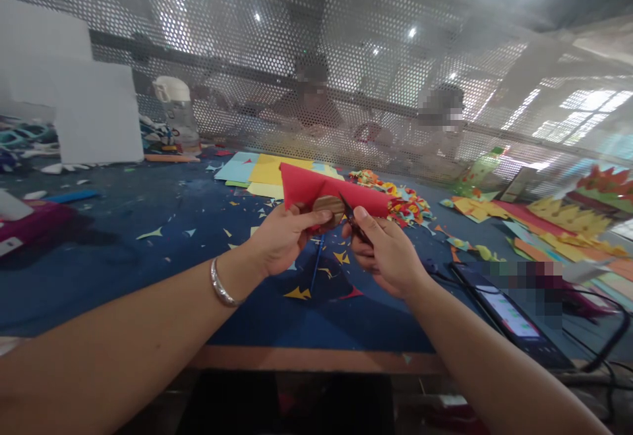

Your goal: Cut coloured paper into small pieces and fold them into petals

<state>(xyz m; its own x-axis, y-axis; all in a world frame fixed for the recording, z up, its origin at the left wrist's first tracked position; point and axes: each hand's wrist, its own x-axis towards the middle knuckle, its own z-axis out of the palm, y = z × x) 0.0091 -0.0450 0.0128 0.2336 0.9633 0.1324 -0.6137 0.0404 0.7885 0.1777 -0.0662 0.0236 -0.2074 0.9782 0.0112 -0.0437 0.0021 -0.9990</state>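
Note:
A sheet of red paper (316,184) is held up over the table in my left hand (284,234). The thumb of that hand presses a round, brown striped disc (329,209) against the paper. My right hand (380,244) grips dark scissors (360,221), their blades at the paper just right of the disc. How far the blades are apart cannot be made out. Below the hands, a thin blue stick (317,263) and yellow paper scraps (297,293) lie on the blue tabletop (237,319).
Blue and yellow paper sheets (270,170) and a heap of colourful cut paper (410,204) lie behind the hands. A phone (509,313) with cables is at right. A bottle (180,118) stands back left, before a perforated metal screen (237,92).

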